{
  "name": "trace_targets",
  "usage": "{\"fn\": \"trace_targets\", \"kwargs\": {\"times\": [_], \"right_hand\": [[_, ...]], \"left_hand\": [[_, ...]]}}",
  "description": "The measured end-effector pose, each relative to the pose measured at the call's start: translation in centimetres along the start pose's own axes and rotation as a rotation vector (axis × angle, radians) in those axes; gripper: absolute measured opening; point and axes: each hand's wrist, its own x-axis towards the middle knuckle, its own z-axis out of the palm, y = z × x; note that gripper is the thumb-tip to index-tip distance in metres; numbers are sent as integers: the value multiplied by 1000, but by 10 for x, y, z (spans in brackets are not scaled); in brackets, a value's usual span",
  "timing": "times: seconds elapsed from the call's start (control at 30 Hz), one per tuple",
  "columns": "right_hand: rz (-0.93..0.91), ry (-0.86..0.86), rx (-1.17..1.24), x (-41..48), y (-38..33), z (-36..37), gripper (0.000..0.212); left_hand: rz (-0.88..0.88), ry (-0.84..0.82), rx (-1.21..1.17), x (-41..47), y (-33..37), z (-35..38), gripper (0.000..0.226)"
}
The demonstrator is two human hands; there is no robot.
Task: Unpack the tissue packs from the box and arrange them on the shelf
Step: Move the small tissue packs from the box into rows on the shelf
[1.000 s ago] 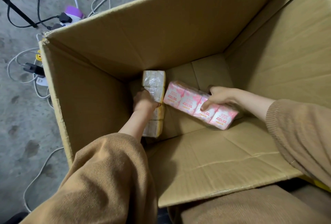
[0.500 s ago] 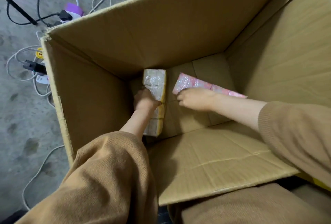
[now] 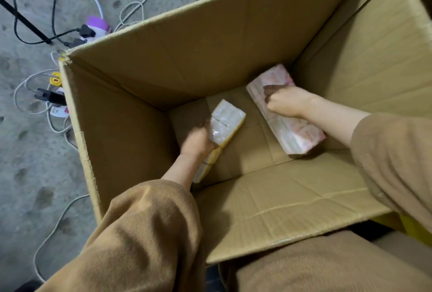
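Both my arms reach deep into a large open cardboard box (image 3: 131,151). My left hand (image 3: 198,142) grips a long yellow-edged tissue pack (image 3: 225,121) wrapped in clear plastic, tilted toward the box's far side. My right hand (image 3: 287,102) is closed on the top of a long pink tissue pack (image 3: 297,135), held off the box floor near the right wall. Brown sleeves cover both forearms. No shelf is in view.
The box stands on a grey concrete floor. Left of it lie tangled white and black cables (image 3: 30,95), a purple-topped power strip (image 3: 97,26) and a black plug adapter (image 3: 49,96). A dark stand leg (image 3: 23,20) crosses the top left corner.
My right hand took hold of the pink pack, turned it and raised it toward the right wall. My left hand lifted and tilted the yellow pack. The view shifted slightly.
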Motion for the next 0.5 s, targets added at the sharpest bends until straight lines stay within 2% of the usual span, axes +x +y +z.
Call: {"fn": "trace_targets", "kwargs": {"times": [0.2, 0.3, 0.33, 0.43, 0.5], "right_hand": [[80, 86, 79, -54, 16, -23, 30], [129, 185, 124, -61, 10, -42, 7], [157, 173, 151, -60, 7, -44, 8], [259, 58, 192, -50, -10, -52, 27], [313, -69, 184, -45, -20, -53, 20]], "left_hand": [[-21, 38, -65, 5, 3, 1, 76], [-59, 80, -111, 4, 3, 5, 71], [-82, 94, -136, 4, 2, 6, 71], [-158, 140, -227, 5, 1, 3, 69], [-172, 150, -247, 6, 0, 2, 66]]}}
